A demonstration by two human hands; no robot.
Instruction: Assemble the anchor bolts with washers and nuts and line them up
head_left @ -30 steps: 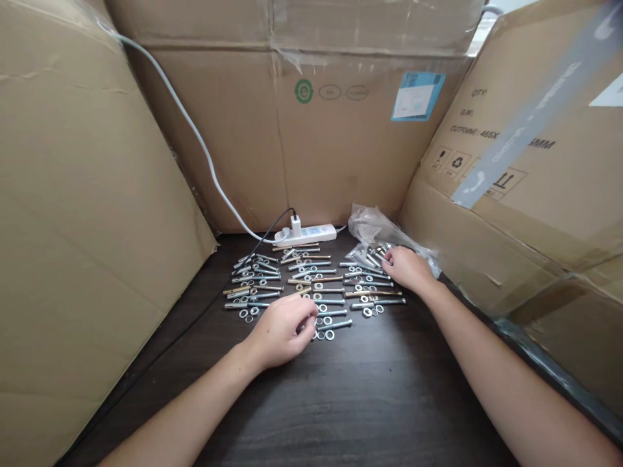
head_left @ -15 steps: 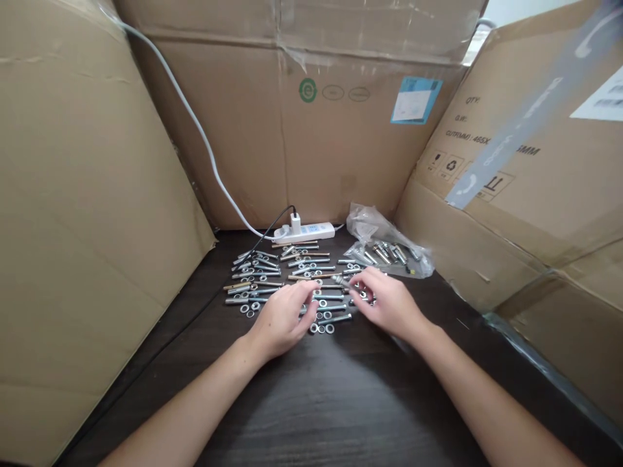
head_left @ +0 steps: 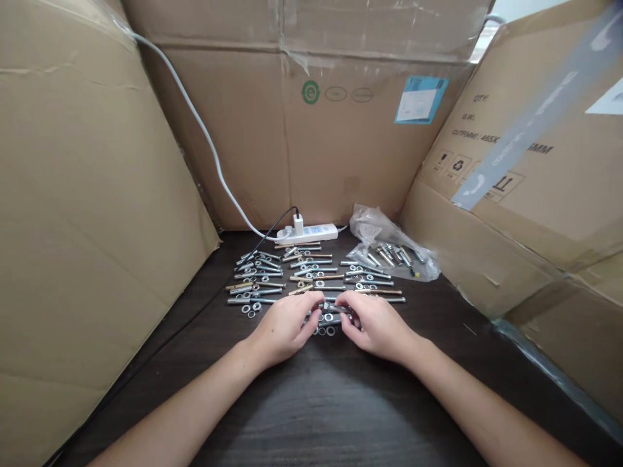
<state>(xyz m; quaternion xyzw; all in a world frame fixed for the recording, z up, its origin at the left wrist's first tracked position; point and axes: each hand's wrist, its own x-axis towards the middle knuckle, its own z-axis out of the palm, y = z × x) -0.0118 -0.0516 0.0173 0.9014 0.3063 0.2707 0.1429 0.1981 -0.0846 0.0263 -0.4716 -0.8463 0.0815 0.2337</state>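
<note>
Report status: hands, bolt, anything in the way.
Right hand holding a bolt; left hand at its other end, hold unclear. Loose washers close by. Plastic bag farther back, right side.

We count one left hand [head_left: 287,324], one right hand [head_left: 379,324], one bolt [head_left: 337,309] between them. Three bunches of bolts [head_left: 321,278] on table [head_left: 302,415]: left, middle, right. Bolts, rings [head_left: 331,331] there too crowded to count. One clear bag [head_left: 372,222] far right, at least five bolts inside. One power strip [head_left: 318,231].
</note>
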